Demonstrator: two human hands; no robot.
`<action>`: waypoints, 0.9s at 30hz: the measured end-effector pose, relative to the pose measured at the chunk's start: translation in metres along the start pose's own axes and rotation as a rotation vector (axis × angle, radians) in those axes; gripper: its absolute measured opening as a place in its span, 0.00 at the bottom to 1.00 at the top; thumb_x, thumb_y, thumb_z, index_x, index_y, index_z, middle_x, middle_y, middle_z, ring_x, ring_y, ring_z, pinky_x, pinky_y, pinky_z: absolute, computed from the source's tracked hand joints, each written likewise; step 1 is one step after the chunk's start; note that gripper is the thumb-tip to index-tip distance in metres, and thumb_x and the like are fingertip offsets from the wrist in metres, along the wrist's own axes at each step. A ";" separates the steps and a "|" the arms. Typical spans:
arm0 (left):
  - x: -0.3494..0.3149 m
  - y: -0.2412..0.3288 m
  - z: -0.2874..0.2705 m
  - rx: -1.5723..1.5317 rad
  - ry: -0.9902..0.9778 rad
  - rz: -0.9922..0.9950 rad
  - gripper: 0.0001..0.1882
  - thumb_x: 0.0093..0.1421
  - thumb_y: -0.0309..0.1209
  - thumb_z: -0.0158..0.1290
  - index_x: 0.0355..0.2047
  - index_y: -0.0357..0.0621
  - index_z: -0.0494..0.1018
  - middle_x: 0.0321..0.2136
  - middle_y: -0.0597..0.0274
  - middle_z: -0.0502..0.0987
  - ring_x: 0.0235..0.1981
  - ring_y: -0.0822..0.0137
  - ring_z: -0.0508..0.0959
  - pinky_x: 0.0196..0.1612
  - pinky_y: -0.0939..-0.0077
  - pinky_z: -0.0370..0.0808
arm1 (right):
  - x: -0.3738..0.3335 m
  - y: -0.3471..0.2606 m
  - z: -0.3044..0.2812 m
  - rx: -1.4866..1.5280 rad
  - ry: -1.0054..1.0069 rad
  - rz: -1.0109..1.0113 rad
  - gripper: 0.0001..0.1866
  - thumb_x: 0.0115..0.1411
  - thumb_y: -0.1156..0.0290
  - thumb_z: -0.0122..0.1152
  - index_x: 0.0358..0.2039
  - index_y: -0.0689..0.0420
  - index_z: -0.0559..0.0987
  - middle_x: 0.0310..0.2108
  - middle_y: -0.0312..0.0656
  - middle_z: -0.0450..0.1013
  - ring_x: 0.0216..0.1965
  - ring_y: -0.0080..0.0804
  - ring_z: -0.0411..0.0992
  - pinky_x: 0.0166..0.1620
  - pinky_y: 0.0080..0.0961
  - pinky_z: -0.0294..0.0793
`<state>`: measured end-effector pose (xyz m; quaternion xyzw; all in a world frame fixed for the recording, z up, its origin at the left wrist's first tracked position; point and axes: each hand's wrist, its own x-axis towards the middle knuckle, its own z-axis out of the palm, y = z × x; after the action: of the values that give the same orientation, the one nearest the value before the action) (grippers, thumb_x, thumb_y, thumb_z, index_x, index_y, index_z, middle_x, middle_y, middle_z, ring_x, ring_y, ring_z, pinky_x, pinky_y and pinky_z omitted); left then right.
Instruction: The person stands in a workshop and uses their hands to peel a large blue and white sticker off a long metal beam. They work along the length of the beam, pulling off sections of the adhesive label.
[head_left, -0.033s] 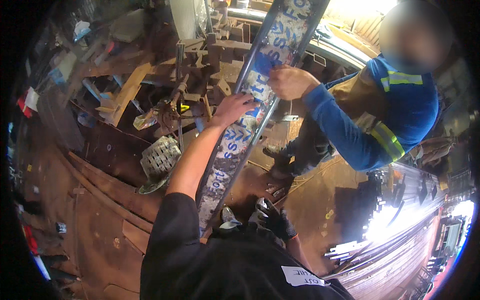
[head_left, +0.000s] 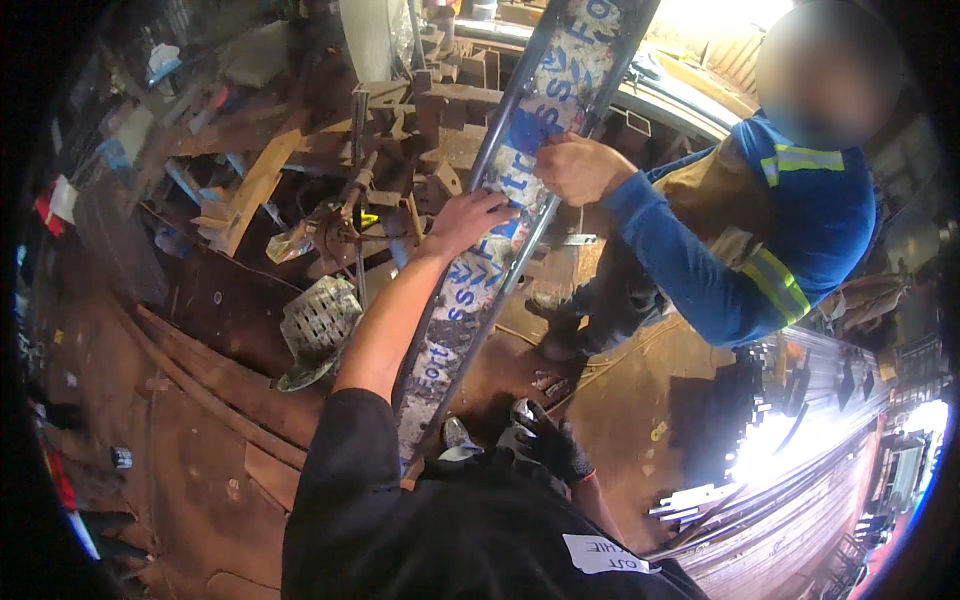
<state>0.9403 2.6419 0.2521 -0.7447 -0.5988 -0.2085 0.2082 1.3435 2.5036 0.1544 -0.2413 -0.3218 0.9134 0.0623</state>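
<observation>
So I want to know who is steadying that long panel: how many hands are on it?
3. The left hand rests bare on the long panel at mid-length. The gloved right hand is at its lower end. A co-worker's hand grips it higher up; their other hand is hidden.
</observation>
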 end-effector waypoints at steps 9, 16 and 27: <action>0.013 -0.009 0.007 0.064 0.074 0.092 0.15 0.49 0.28 0.51 0.39 0.61 0.73 0.39 0.73 0.71 0.36 0.70 0.77 0.32 0.73 0.77 | 0.006 -0.010 0.000 0.153 0.140 0.017 0.46 0.55 0.31 0.39 0.68 0.42 0.45 0.68 0.38 0.44 0.65 0.38 0.50 0.63 0.44 0.49; 0.013 -0.005 0.012 -0.026 0.198 0.048 0.10 0.49 0.29 0.55 0.34 0.53 0.73 0.35 0.70 0.72 0.35 0.67 0.76 0.36 0.70 0.74 | 0.008 -0.020 0.020 0.264 0.124 -0.025 0.36 0.59 0.37 0.40 0.64 0.40 0.55 0.47 0.33 0.54 0.45 0.30 0.55 0.52 0.34 0.59; -0.003 0.010 0.003 -0.360 0.280 -0.209 0.08 0.51 0.32 0.57 0.32 0.46 0.74 0.32 0.64 0.73 0.36 0.60 0.72 0.40 0.66 0.70 | 0.007 0.003 -0.016 0.149 0.073 0.030 0.47 0.53 0.30 0.44 0.67 0.42 0.48 0.66 0.40 0.49 0.57 0.38 0.59 0.61 0.42 0.53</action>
<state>0.9500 2.6391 0.2474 -0.6677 -0.5910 -0.4334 0.1305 1.3453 2.5119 0.1388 -0.2739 -0.2469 0.9262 0.0780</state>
